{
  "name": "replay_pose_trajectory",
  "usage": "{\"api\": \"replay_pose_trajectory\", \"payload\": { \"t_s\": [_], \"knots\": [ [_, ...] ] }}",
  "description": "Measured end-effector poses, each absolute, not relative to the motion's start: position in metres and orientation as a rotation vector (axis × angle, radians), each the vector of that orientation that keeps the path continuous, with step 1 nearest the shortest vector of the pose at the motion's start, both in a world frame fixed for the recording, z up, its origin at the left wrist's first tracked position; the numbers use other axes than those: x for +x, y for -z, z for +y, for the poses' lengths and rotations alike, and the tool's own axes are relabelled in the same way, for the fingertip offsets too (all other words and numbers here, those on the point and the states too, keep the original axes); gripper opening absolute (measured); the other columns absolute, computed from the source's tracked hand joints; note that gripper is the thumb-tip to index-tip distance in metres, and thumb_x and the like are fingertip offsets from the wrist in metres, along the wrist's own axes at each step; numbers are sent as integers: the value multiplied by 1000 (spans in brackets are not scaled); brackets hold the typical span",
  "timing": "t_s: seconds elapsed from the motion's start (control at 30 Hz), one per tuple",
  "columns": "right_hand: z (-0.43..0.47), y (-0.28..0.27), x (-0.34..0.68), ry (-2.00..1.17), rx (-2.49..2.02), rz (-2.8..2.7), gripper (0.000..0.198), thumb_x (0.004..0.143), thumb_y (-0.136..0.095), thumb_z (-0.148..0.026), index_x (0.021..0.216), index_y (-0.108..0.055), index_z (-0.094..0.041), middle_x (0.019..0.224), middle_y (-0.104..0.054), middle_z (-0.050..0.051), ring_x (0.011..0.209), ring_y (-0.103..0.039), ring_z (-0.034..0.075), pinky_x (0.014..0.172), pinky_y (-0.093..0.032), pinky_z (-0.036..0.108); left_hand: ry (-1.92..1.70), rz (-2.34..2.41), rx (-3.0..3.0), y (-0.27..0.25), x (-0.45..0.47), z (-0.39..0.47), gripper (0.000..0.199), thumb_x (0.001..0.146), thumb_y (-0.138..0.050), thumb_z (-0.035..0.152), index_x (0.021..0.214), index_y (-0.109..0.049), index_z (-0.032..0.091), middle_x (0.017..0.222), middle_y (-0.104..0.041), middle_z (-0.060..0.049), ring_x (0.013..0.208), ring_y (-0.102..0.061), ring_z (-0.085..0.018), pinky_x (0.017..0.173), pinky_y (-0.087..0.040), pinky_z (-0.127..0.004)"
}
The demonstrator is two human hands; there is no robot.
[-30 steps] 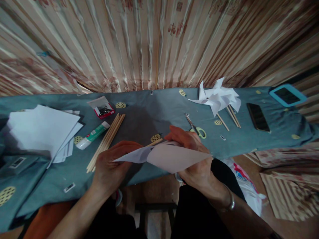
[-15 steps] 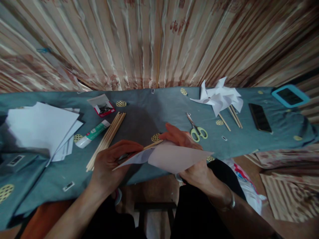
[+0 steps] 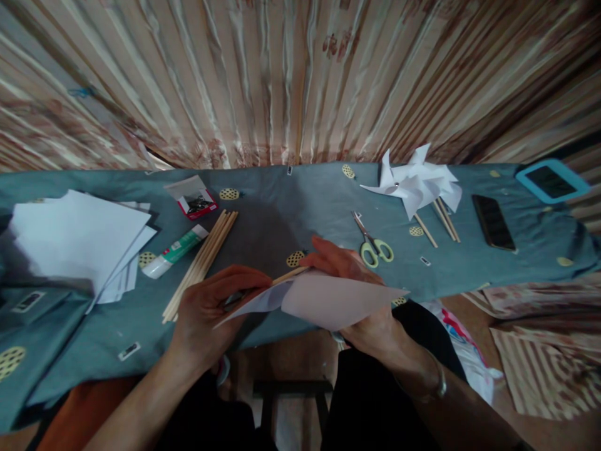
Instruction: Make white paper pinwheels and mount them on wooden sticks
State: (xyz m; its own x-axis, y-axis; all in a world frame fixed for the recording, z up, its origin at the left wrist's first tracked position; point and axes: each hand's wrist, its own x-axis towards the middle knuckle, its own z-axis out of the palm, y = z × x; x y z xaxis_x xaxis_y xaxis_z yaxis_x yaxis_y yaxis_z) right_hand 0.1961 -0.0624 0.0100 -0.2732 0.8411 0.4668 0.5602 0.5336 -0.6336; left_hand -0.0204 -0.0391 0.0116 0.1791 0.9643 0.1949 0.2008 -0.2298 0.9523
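A folded white paper pinwheel [image 3: 338, 299] is held low over the near table edge, between my two hands. Along its far side runs a thin wooden stick [image 3: 288, 274]. My left hand [image 3: 211, 307] is closed around the stick's left part, with its fingers near the paper's left point. My right hand [image 3: 361, 300] grips the pinwheel from behind and beneath; its upper fingers reach over to the stick's right end. The paper hides part of the right hand and the spot where stick and paper meet.
At left lie white paper sheets [image 3: 84, 238], a glue tube [image 3: 174, 250], wooden sticks [image 3: 201, 263] and a red box of small metal pieces [image 3: 195, 199]. At right are green-handled scissors [image 3: 370, 241], finished pinwheels [image 3: 417, 181], a phone [image 3: 493, 222] and a blue-framed tablet [image 3: 554, 180].
The paper pinwheel has shifted very slightly right. Both hands keep nearly the same hold, and the view has moved a little.
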Motion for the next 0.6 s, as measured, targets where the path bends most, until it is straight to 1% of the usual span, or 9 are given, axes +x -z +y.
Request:
{"api": "replay_pose_trajectory", "payload": {
  "t_s": [0.13, 0.27, 0.43, 0.6],
  "knots": [
    [-63, -8, 196, -442, -1126, -1953, 57, 96, -55, -36, 149, -36, -27, 111, -74, 8, 101, -72, 25, 91, -57, 43, -1136, 1132, 1580, -10, -19, -41, 11, 71, -75, 20, 74, -81, 29, 73, -77, 2, 64, -72, -11, 58, -55, -13],
    [-65, -11, 197, -489, -1138, -1972, 58, 94, -59, -32, 147, -36, -27, 113, -73, 9, 101, -72, 26, 92, -58, 43, -1152, 1134, 1613, -9, -19, -40, 9, 71, -76, 22, 74, -80, 29, 71, -77, 2, 63, -72, -10, 59, -54, -12],
    [-65, -15, 197, -447, -1132, -1980, 56, 92, -62, -26, 143, -41, -25, 111, -74, 8, 100, -72, 26, 91, -58, 44, -1168, 1130, 1656, -8, -20, -40, 11, 72, -76, 21, 76, -80, 30, 72, -77, 4, 63, -72, -8, 60, -53, -10],
    [-64, -16, 197, -374, -1133, -2015, 49, 91, -62, -22, 138, -46, -21, 108, -75, 10, 98, -72, 26, 90, -59, 43, -1161, 1132, 1696, -7, -19, -41, 10, 73, -75, 21, 77, -80, 29, 74, -77, 4, 64, -72, -9, 60, -53, -10]
  ]
}}
